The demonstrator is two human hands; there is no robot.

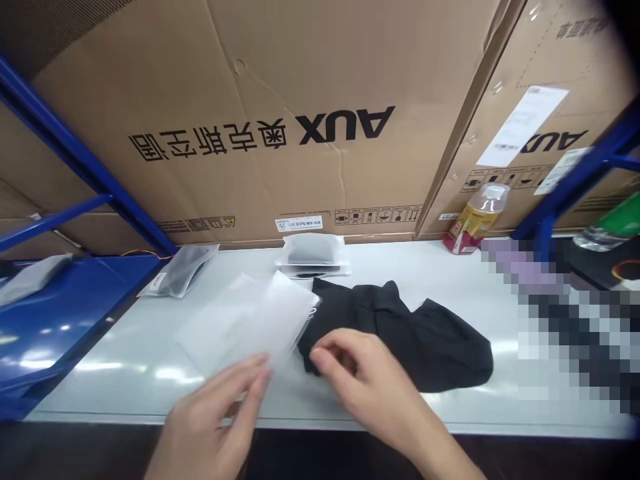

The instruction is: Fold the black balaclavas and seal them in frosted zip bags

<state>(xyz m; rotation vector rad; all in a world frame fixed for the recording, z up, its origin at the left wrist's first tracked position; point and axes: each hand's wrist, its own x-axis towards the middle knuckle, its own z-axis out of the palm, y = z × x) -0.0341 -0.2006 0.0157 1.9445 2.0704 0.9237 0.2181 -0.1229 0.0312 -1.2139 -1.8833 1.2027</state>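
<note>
My left hand (217,413) is closed, with thumb and fingertips pinching the lower corner of a clear frosted plastic bag (280,310). The bag stands tilted above the table, slightly blurred. My right hand (367,380) is curled, thumb and forefinger close together, in front of a black cloth garment (415,333). Whatever its fingertips hold, if anything, is too small to make out. The garment lies loosely folded, with a small white print at its left end. More frosted bags (215,337) lie flat to the left of it.
Packed bags with dark contents (313,250) are stacked at the table's back, another packed bag (183,270) to their left. A drink bottle (475,220) stands back right. Large cardboard boxes (240,80) wall off the rear. Blue metal posts (75,147) flank the white table (130,393).
</note>
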